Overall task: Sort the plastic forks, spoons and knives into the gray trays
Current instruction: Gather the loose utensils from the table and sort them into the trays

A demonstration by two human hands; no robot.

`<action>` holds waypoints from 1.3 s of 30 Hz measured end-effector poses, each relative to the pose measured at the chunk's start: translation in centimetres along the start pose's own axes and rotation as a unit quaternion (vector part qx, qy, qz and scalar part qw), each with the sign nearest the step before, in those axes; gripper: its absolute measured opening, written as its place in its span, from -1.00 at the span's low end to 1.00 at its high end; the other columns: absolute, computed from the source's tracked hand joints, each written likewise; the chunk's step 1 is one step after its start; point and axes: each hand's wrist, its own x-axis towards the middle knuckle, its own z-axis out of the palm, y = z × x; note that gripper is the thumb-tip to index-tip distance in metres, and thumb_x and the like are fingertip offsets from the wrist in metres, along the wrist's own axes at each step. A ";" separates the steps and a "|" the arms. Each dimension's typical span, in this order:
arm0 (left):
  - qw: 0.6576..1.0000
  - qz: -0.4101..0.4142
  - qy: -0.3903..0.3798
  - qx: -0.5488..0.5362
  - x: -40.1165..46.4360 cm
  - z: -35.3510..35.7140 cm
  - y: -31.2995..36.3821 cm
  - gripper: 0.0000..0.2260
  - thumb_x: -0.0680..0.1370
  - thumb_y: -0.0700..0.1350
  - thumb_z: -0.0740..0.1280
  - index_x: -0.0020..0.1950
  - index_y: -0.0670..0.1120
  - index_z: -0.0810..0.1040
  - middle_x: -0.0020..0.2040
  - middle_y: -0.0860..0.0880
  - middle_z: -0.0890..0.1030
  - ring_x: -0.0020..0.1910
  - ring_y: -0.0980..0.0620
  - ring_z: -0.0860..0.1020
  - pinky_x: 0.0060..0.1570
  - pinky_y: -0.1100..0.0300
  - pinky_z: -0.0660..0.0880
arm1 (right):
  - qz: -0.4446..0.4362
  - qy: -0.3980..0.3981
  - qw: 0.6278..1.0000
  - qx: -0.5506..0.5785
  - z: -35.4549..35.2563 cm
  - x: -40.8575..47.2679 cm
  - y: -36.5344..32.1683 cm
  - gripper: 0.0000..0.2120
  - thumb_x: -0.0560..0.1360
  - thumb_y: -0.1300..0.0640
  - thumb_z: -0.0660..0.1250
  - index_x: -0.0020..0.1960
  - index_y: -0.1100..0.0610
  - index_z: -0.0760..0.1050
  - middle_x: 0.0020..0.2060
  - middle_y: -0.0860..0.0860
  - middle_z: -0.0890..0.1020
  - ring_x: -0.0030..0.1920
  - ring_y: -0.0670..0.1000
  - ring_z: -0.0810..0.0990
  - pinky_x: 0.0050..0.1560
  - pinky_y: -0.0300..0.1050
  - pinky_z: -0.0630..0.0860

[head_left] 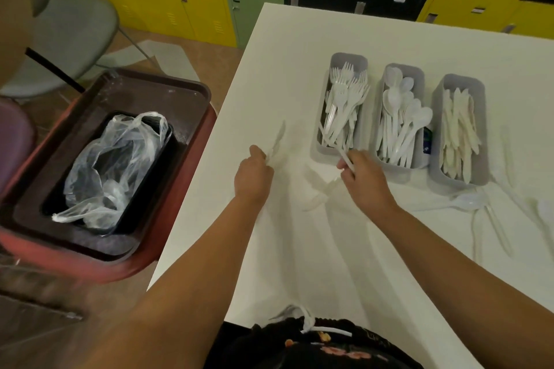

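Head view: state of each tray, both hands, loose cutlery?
Fork tray: well filled with forks.
Spoon tray: well filled with spoons.
Knife tray: holds knives.
Left hand: closed on a blurred white utensil.
Right hand: holding a utensil handle at the fork tray.
Loose cutlery: unsorted on table.

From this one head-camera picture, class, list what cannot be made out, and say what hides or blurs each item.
- Utensil in the left hand: motion blur; fork, spoon or knife cannot be told.
- Loose cutlery right of the trays: pale on the white table, partly cut by the right edge; no count possible.
- Dark item between the spoon tray and knife tray: mostly hidden by their walls.
- Plastic bag contents: crumpled film hides them.
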 end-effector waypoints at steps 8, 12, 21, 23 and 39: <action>0.990 -0.013 -0.026 -0.139 -1.3 1.2 2.3 -0.79 0.60 -0.16 0.13 -0.23 -0.13 0.26 -0.31 -0.03 0.41 -0.37 0.04 0.34 -0.43 0.26 0.27 | 0.054 -0.045 0.988 -0.137 -2.0 -2.5 6.4 -0.68 0.45 0.29 0.35 0.19 0.29 0.43 0.14 0.21 0.49 0.10 0.18 0.50 -0.01 -0.09 0.39; 0.976 -0.022 -0.062 -0.210 -2.1 1.8 3.3 -0.83 0.61 -0.17 0.08 -0.18 -0.14 0.25 -0.32 -0.05 0.36 -0.41 0.00 0.37 -0.44 0.19 0.39 | 0.056 -0.066 0.983 -0.159 -1.8 -2.4 6.7 -0.80 0.48 0.26 0.30 0.07 0.30 0.45 -0.03 0.19 0.53 0.02 0.20 0.53 -0.16 -0.13 0.33; 0.909 -0.138 -0.088 -0.382 -3.3 1.3 3.4 -0.83 0.55 -0.25 0.04 -0.16 -0.07 0.37 -0.40 -0.03 0.33 -0.49 0.06 0.22 -0.55 0.29 0.19 | -0.117 -0.104 0.980 -0.127 -0.5 -1.0 3.7 -0.68 0.47 0.35 0.24 0.20 0.19 0.48 0.16 0.02 0.44 -0.04 0.06 0.54 -0.17 -0.24 0.30; 0.898 -0.159 -0.075 -0.403 -3.2 0.9 3.0 -0.84 0.54 -0.25 0.08 -0.21 -0.08 0.32 -0.39 -0.03 0.30 -0.49 0.07 0.20 -0.55 0.29 0.18 | -0.136 -0.133 0.973 -0.130 0.0 -0.6 3.3 -0.61 0.47 0.34 0.28 0.28 0.12 0.47 0.25 -0.04 0.43 0.00 0.03 0.57 -0.13 -0.29 0.30; 0.904 -0.136 -0.045 -0.403 -4.2 0.2 2.7 -0.84 0.52 -0.21 0.15 -0.26 -0.10 0.36 -0.38 -0.02 0.32 -0.49 0.08 0.21 -0.52 0.27 0.18 | -0.048 -0.004 0.999 -0.003 0.9 -1.5 0.8 -0.68 0.48 0.15 0.37 0.20 0.24 0.50 0.04 0.14 0.61 0.04 0.13 0.57 0.02 -0.03 0.46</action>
